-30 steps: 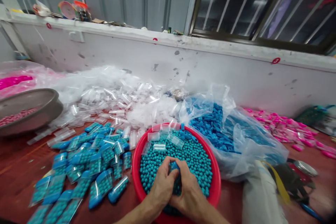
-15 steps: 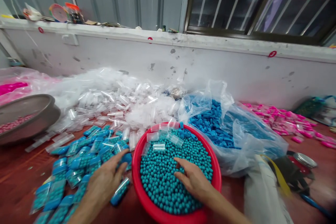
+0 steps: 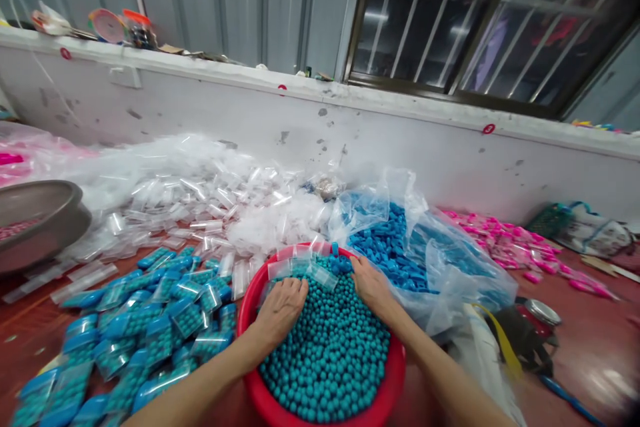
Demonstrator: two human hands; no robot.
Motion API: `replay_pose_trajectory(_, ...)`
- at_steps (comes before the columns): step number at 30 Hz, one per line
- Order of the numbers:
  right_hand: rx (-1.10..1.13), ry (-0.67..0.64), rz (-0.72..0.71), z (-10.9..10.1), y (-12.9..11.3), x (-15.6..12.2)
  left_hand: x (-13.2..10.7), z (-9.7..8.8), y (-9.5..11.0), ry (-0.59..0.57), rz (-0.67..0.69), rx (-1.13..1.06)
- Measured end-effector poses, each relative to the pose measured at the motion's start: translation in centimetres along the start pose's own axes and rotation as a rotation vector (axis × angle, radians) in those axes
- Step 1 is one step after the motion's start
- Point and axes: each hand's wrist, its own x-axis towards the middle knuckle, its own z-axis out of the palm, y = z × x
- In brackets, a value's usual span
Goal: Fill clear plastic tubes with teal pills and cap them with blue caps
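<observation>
A red basin [image 3: 398, 373] holds a heap of small teal beads [image 3: 325, 353]. My left hand [image 3: 281, 310] reaches over its left side, fingers bent together on a clear plastic tube that they mostly cover. Other clear plastic tubes [image 3: 323, 276] lie on the beads beside it. At the upper right rim, my right hand [image 3: 371, 285] has its fingertips closed in at a small cluster of blue caps [image 3: 342, 263]; the grip itself is partly hidden. Left of the basin, many bead-filled tubes with blue caps [image 3: 187, 315] lie on the red table [image 3: 20, 320].
Behind the basin spreads a pile of empty clear tubes [image 3: 200, 193]. A clear bag of blue caps [image 3: 393, 247] stands to the right, with pink pieces [image 3: 520, 247] beyond. A grey-brown bowl [image 3: 75, 213] sits far left. A jar with a metal lid [image 3: 543, 312] is at right.
My left hand has moved right, from the filled tubes into the basin, onto a clear tube. My right hand has moved from the middle of the beads up to the blue caps.
</observation>
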Motion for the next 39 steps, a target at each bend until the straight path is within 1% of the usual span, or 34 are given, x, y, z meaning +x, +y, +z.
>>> replay_pose_trajectory(2, -0.016, -0.032, 0.015, 0.5, 0.4, 0.5, -0.2, -0.2, 0.2, -0.029, -0.045, -0.068)
replay_pose_trajectory(3, -0.019, -0.049, 0.02, 0.8, 0.5, 0.6, -0.5, -0.5, 0.3, -0.073, -0.083, -0.146)
replay_pose_trajectory(6, -0.001, -0.097, 0.022, 1.4, 1.0, 0.2, -1.5, -1.3, 1.0, -0.306, -0.2, -0.491)
replay_pose_trajectory(7, 0.01, -0.113, 0.018, 1.5, 1.2, -0.1, -1.7, -1.3, 1.2, -0.373, -0.216, -0.577)
replay_pose_trajectory(8, 0.022, -0.129, 0.015, 1.5, 1.5, -0.3, -1.7, -1.3, 1.5, -0.413, -0.227, -0.637)
replay_pose_trajectory(11, 0.057, -0.168, 0.004, 1.7, 1.9, -1.1, -0.7, -0.5, 2.7, -0.443, -0.278, -0.751)
replay_pose_trajectory(15, 0.114, -0.188, -0.002, 2.4, 1.0, -2.2, 1.8, 1.1, 4.7, -0.479, -0.416, -0.995)
replay_pose_trajectory(18, 0.17, -0.188, -0.006, 2.8, 0.3, -2.6, 2.8, 1.8, 5.2, -0.542, -0.518, -1.263)
replay_pose_trajectory(21, 0.214, -0.191, -0.031, 2.4, 0.3, -2.8, 2.5, 1.7, 4.9, -0.596, -0.586, -1.573)
replay_pose_trajectory(24, 0.186, -0.163, -0.045, 1.4, 0.6, -3.5, 1.6, 1.2, 4.3, -0.582, -0.638, -1.832)
replay_pose_trajectory(26, 0.127, -0.119, -0.048, 1.0, 0.4, -4.2, 0.9, 0.8, 3.9, -0.551, -0.678, -1.952)
replay_pose_trajectory(28, 0.062, -0.073, -0.063, 0.9, -0.1, -4.8, 0.3, 0.4, 3.5, -0.499, -0.714, -2.04)
replay_pose_trajectory(32, -0.001, -0.04, -0.133, 1.6, -1.5, -4.9, -0.6, -0.2, 3.2, -0.371, -0.743, -2.147)
replay_pose_trajectory(36, -0.008, -0.031, -0.167, 1.5, -1.7, -4.5, -1.2, -0.6, 3.2, -0.272, -0.742, -2.198)
replay_pose_trajectory(39, 0.077, -0.037, -0.161, 1.1, -1.6, -4.7, -1.6, -0.6, 3.2, -0.225, -0.731, -2.224)
